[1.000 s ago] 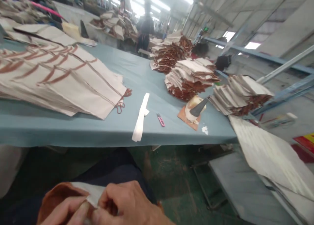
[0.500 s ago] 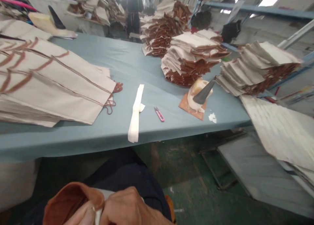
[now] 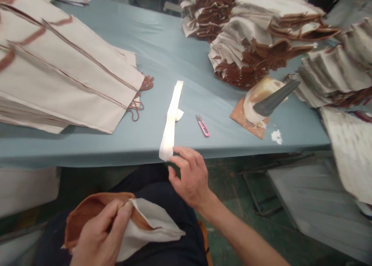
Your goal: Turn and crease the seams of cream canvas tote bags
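Observation:
My left hand (image 3: 100, 235) is closed on a brown and white fabric piece (image 3: 145, 229) that rests in my lap. My right hand (image 3: 190, 177) is raised off it with fingers apart, its fingertips just below the near end of a white fabric strip (image 3: 171, 120) that hangs over the front edge of the blue table (image 3: 162, 53). It holds nothing. A small pink thread snipper (image 3: 202, 125) lies on the table to the right of the strip.
A large stack of cream bags with brown cords (image 3: 58, 76) fills the table's left. Piles of brown and cream pieces (image 3: 261, 30) stand at the back right. A cone-shaped tool on a pad (image 3: 263, 103) sits near the right edge. Cream sheets (image 3: 348, 150) lie on a lower rack.
My right hand has let go of the fabric piece in my lap and reached up to the end of the white strip. The view has tipped downward and closer to the table.

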{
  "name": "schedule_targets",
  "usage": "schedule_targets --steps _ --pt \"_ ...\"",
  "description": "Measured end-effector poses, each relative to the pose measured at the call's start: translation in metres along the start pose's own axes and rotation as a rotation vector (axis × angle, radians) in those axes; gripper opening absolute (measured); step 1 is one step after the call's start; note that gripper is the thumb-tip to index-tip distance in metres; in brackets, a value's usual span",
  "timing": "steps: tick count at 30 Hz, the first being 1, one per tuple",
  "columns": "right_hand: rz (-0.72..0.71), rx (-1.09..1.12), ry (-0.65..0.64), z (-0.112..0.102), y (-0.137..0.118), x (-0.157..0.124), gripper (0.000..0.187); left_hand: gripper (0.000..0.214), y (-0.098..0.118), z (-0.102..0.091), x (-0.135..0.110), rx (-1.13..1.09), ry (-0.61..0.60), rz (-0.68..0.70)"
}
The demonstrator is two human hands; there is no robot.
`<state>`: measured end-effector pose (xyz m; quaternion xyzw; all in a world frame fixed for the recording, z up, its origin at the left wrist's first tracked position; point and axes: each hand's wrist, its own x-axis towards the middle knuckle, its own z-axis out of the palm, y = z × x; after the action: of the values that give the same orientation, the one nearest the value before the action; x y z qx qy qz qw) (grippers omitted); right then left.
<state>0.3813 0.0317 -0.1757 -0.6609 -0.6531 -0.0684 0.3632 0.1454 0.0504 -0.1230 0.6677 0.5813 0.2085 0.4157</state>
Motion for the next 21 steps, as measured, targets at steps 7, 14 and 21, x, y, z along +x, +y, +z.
schedule_targets --steps 7,14,21 --pt "-0.187 -0.201 -0.259 0.010 0.032 0.034 0.035 0.048 0.007 0.010 0.024 -0.070 -0.109 -0.028" --pt "-0.093 -0.249 -0.278 0.019 0.023 0.031 0.033 0.050 -0.007 0.015 0.051 -0.024 -0.239 0.129" --pt "-0.067 -0.264 -0.224 0.026 0.022 0.029 0.023 0.048 0.001 0.020 0.055 -0.043 -0.193 0.145"
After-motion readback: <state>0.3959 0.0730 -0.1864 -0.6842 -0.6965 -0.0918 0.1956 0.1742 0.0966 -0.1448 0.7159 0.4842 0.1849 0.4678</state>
